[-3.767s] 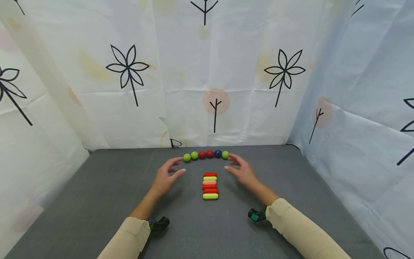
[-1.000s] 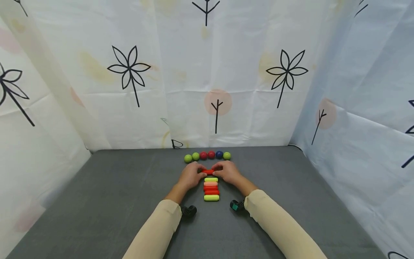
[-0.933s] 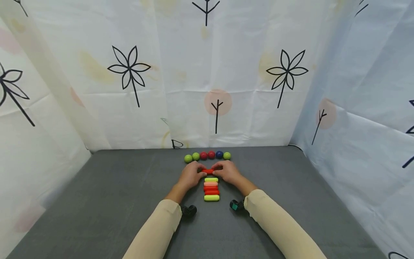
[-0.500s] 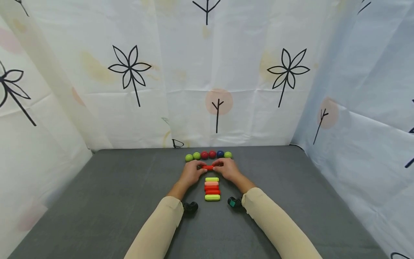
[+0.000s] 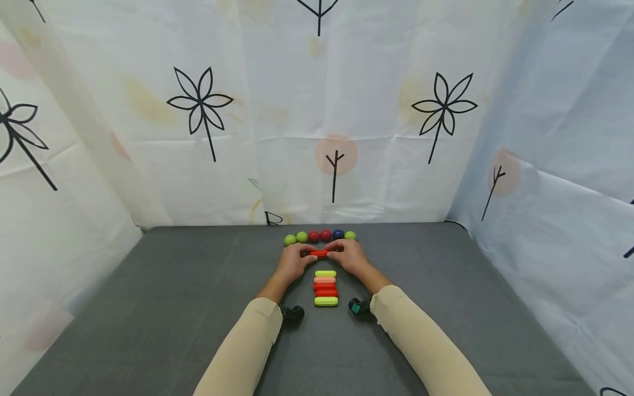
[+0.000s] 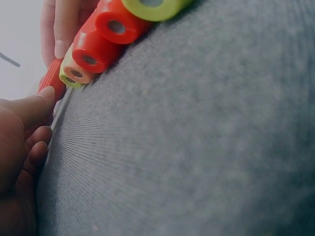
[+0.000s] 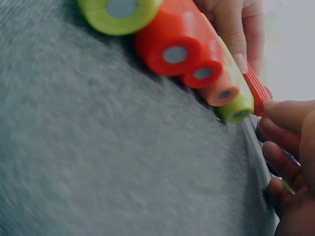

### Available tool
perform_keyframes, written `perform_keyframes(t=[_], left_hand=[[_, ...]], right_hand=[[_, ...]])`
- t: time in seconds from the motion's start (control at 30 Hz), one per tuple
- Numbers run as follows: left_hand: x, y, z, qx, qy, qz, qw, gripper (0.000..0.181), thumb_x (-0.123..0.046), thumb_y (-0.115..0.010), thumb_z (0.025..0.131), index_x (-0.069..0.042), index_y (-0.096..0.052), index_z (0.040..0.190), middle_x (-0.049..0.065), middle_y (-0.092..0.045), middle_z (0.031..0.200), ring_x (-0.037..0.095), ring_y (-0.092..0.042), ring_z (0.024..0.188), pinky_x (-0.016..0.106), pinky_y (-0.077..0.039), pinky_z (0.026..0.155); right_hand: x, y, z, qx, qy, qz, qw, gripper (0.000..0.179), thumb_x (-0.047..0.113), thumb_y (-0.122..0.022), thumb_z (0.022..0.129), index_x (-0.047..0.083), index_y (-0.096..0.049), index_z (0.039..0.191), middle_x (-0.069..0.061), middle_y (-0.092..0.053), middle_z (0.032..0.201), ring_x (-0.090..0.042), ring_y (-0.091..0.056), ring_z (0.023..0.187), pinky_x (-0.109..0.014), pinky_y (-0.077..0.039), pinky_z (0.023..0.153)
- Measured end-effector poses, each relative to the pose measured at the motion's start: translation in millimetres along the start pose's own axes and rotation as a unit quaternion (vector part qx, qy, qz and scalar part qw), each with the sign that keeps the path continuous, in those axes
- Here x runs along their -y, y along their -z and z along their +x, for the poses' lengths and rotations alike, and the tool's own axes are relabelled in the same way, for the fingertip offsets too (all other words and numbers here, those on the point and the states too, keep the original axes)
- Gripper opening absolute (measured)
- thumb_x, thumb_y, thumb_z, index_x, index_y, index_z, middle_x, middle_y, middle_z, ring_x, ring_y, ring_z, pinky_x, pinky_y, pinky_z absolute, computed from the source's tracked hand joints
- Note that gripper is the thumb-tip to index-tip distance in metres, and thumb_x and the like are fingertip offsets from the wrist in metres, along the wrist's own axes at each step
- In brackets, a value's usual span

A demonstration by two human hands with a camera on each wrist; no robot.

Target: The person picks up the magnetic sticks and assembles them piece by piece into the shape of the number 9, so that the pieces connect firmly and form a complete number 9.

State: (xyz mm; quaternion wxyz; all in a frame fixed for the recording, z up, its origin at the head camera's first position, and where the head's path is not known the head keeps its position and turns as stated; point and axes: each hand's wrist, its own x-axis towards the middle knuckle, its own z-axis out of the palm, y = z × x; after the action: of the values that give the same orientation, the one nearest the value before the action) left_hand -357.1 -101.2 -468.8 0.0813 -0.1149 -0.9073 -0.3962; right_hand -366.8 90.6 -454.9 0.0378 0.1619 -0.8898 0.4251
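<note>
Between the two hands, a red magnetic building rod (image 5: 319, 253) lies crosswise in front of the row of balls. The left hand (image 5: 292, 261) pinches its left end between thumb and fingers; the right hand (image 5: 351, 257) pinches the right end. In the left wrist view, the red rod (image 6: 53, 78) shows a ridged side, with the left thumb on it. On the near side of the hands, several rods lie in a column: a yellow-green rod (image 5: 325, 274), a pink rod (image 5: 324, 280), two red rods (image 5: 325, 293) and another yellow-green rod (image 5: 326, 302). Grey discs show in their ends.
Just beyond the hands, several balls form a row: green balls (image 5: 302, 237), red balls (image 5: 313, 236), a blue ball (image 5: 338, 235) and a green ball (image 5: 350, 235) at the right. The grey table (image 5: 173, 308) meets a white printed curtain (image 5: 277, 110) behind.
Both hands came inward from beside the column and took hold of its farthest red rod. They have carried it away from the other rods, close to the balls.
</note>
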Motion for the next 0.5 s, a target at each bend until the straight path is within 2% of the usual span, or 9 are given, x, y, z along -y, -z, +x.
perform_keyframes(t=[0.13, 0.27, 0.4, 0.5], left_hand=[[1.0, 0.8, 0.7, 0.006, 0.000, 0.008, 1.0000, 0.023, -0.019, -0.076, 0.086, -0.012, -0.075, 0.107, 0.003, -0.070, 0.100, 0.019, -0.059, 0.082, 0.037, -0.050, 0.077], [1.9, 2.4, 0.2, 0.011, 0.001, 0.004, 0.9999, 0.023, -0.019, -0.076, 0.086, -0.011, -0.075, 0.107, 0.003, -0.070, 0.100, 0.020, -0.059, 0.085, 0.039, -0.050, 0.080], [0.6, 3.8, -2.7, 0.010, -0.006, 0.003, 0.9999, 0.023, -0.020, -0.075, 0.087, -0.011, -0.075, 0.108, 0.003, -0.069, 0.101, 0.018, -0.059, 0.084, 0.037, -0.049, 0.078], [-0.3, 3.9, -4.3, 0.007, -0.001, 0.000, 1.0000, 0.023, -0.019, -0.074, 0.088, -0.011, -0.074, 0.109, 0.003, -0.069, 0.102, 0.019, -0.059, 0.085, 0.038, -0.049, 0.079]], right_hand=[[-1, 7, 0.4, -0.015, 0.008, 0.003, 0.9999, 0.015, 0.012, -0.071, 0.089, 0.008, -0.074, 0.104, -0.004, -0.069, 0.099, -0.021, -0.061, 0.086, -0.035, -0.051, 0.074], [-6, 14, 1.0, -0.061, 0.018, -0.014, 0.9979, 0.014, 0.013, -0.072, 0.089, 0.007, -0.073, 0.102, -0.004, -0.066, 0.096, -0.021, -0.058, 0.083, -0.036, -0.049, 0.071], [-13, 20, 1.5, -0.124, 0.019, -0.043, 0.9912, 0.016, 0.014, -0.074, 0.088, 0.006, -0.072, 0.102, -0.008, -0.063, 0.097, -0.025, -0.056, 0.087, -0.041, -0.047, 0.076], [-18, 24, 3.6, -0.153, 0.017, -0.052, 0.9868, 0.023, 0.013, -0.076, 0.086, 0.004, -0.071, 0.107, -0.013, -0.062, 0.105, -0.031, -0.055, 0.095, -0.045, -0.046, 0.082]])
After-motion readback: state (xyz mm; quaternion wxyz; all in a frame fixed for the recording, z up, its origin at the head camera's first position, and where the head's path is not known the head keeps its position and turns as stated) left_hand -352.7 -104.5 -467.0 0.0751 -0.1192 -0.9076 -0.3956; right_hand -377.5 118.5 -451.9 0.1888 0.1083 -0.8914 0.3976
